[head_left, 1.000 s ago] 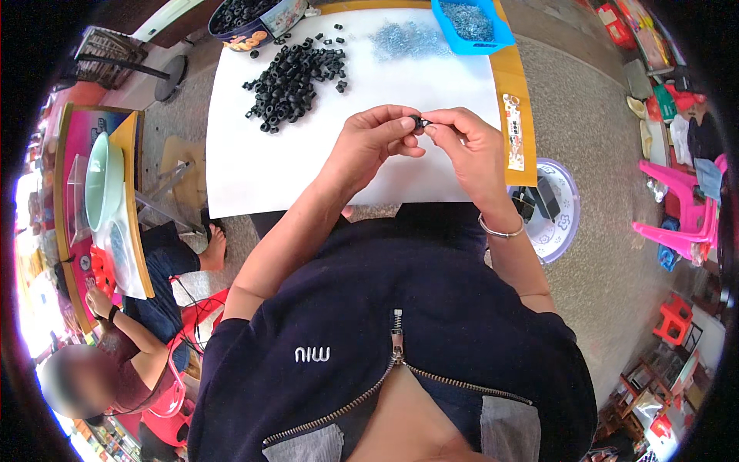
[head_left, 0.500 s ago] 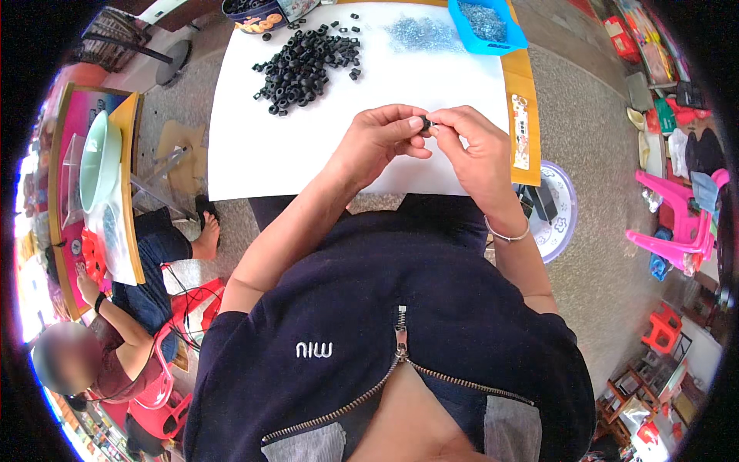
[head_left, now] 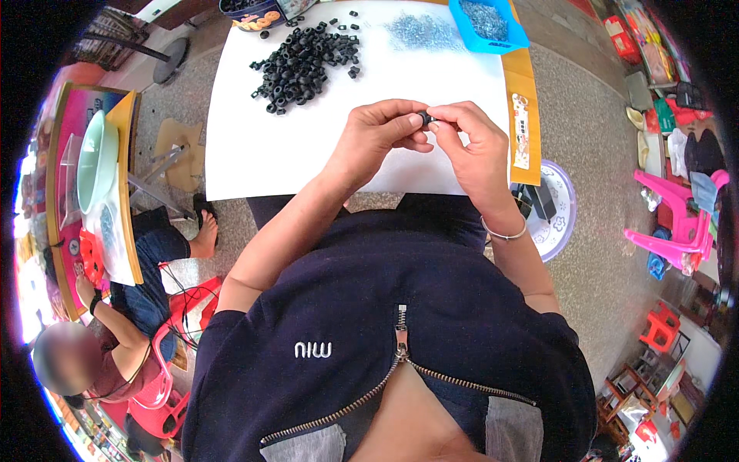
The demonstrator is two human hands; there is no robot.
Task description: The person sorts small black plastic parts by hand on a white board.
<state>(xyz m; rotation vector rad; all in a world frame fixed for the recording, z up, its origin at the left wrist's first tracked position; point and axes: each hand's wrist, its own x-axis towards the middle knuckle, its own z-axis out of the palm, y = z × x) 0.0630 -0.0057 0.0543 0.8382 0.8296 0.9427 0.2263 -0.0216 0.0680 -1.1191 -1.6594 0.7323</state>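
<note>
Above the white table top [head_left: 285, 154], my two hands meet fingertip to fingertip. My left hand [head_left: 382, 135] pinches a small black plastic part [head_left: 424, 118] between thumb and fingers. At the right end of that part, my right hand [head_left: 473, 142] is closed in a pinch; a tiny pale bit shows by its fingertips, too small to name. A pile of similar black plastic parts [head_left: 300, 69] lies farther off to the left. Beyond my hands, small shiny bits, apparently springs [head_left: 423, 32], are spread on the white surface.
A blue plastic basket [head_left: 504, 44] holding more shiny bits stands at the far right corner. A round tin [head_left: 258, 21] sits far left. Below the table's right edge is a white-and-purple basin [head_left: 558, 208]. At left, another person [head_left: 123, 339] sits at a side table [head_left: 115, 154].
Both hands have shifted very slightly, and the black part now shows a little more between the fingertips. The pinch is kept; the pile and basket stay put.
</note>
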